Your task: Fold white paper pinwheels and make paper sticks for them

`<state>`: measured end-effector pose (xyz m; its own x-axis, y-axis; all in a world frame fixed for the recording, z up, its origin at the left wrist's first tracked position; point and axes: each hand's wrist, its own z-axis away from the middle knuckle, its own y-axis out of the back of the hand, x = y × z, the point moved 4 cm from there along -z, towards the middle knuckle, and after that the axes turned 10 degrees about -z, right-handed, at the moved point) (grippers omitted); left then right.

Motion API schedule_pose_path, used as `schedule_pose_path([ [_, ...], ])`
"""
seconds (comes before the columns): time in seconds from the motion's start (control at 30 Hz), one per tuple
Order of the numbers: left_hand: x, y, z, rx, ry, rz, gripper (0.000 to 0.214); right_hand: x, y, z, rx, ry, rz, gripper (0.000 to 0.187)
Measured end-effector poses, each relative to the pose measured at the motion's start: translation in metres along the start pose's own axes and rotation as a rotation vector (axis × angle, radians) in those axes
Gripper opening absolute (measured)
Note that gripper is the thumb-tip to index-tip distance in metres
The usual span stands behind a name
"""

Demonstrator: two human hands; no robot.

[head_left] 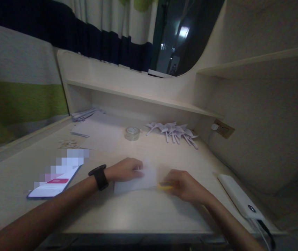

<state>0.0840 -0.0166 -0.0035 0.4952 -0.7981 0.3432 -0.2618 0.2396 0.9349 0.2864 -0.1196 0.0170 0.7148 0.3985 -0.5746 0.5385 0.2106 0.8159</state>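
A white sheet of paper (138,183) lies on the pale desk (128,212) in front of me. My left hand (125,169), with a black watch on the wrist, rests on the sheet's upper left part, fingers curled and pressing it down. My right hand (184,184) is closed round a small yellow object (164,187) at the sheet's right edge. What the yellow thing is I cannot make out.
A phone (53,186) lies lit at the left. At the back are a roll of clear tape (132,133), several folded paper cranes (173,131), loose sheets (99,134) and a shelf. A white power bank (239,197) with cable lies at the right, below a wall socket (223,129).
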Motion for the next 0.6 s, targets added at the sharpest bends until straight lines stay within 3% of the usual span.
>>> schedule_pose_path([
  [0.33,-0.002,-0.005,-0.007,0.011,-0.001,0.102,0.032,0.011,-0.003,0.012,0.155,-0.072,-0.005,0.017],
  [0.6,-0.005,-0.009,-0.008,-0.085,-0.017,0.352,0.041,0.013,-0.003,0.013,0.238,-0.052,0.083,0.020],
])
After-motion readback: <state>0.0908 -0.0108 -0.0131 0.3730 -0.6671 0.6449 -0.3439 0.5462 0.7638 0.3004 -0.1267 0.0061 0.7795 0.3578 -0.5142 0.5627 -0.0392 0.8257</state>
